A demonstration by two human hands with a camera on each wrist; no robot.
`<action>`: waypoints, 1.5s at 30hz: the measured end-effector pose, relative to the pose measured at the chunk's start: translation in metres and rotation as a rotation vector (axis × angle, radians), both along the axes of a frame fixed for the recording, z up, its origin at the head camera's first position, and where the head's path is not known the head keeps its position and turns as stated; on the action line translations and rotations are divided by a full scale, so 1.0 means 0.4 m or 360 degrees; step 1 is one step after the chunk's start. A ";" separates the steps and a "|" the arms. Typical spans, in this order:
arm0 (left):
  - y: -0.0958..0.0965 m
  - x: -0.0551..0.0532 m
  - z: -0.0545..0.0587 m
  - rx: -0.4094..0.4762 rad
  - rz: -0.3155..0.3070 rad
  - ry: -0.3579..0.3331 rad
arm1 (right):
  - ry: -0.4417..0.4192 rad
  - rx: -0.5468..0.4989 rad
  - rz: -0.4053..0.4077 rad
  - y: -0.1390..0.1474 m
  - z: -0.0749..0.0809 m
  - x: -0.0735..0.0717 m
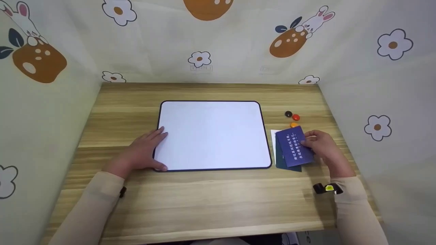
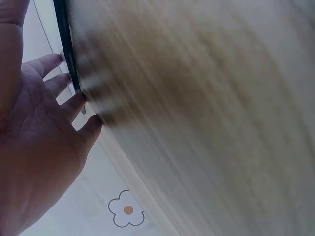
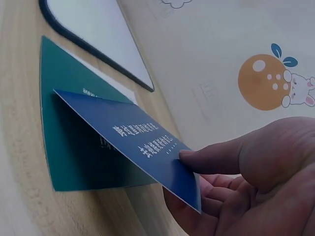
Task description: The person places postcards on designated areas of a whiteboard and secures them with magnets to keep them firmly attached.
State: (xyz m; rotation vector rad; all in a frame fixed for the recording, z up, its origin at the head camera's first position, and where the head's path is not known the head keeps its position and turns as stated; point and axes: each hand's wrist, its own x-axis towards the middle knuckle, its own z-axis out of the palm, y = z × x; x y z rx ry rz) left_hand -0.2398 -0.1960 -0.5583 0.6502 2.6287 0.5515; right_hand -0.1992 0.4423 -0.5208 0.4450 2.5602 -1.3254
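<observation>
A whiteboard point(image 1: 211, 136) with a dark rim lies flat on the table. My left hand point(image 1: 144, 149) rests at its left edge, fingers spread, with fingertips and thumb on the rim; the left wrist view shows the fingers point(image 2: 74, 105) along that dark edge. My right hand point(image 1: 322, 144) pinches a blue card point(image 1: 294, 146) with white writing between thumb and fingers. In the right wrist view the blue card point(image 3: 142, 140) is tilted up at the hand's side, above a green card point(image 3: 88, 142). A white card point(image 1: 273, 144) shows from under the green one.
Beyond the cards lie three small round pieces: a black one point(image 1: 288, 114), a red one point(image 1: 296, 117) and an orange one point(image 1: 294, 125). Patterned cloth walls point(image 1: 163, 44) enclose the wooden table point(image 1: 204, 200) at the back and both sides.
</observation>
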 end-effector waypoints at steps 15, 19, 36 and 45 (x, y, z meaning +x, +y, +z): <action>0.000 0.002 0.005 -0.0008 0.0010 -0.0002 | -0.0117 -0.0405 -0.0095 -0.033 -0.004 -0.023; 0.000 0.005 0.005 -0.0011 0.0018 -0.0019 | -0.0126 -0.0573 -0.0149 -0.054 -0.010 -0.030; -0.002 -0.004 -0.010 -0.0008 0.0007 0.0005 | -0.0043 -0.0796 -0.0211 -0.155 -0.015 -0.065; 0.002 0.000 0.001 0.0003 0.0004 0.0015 | 0.0030 -0.0846 -0.0227 -0.214 -0.030 -0.081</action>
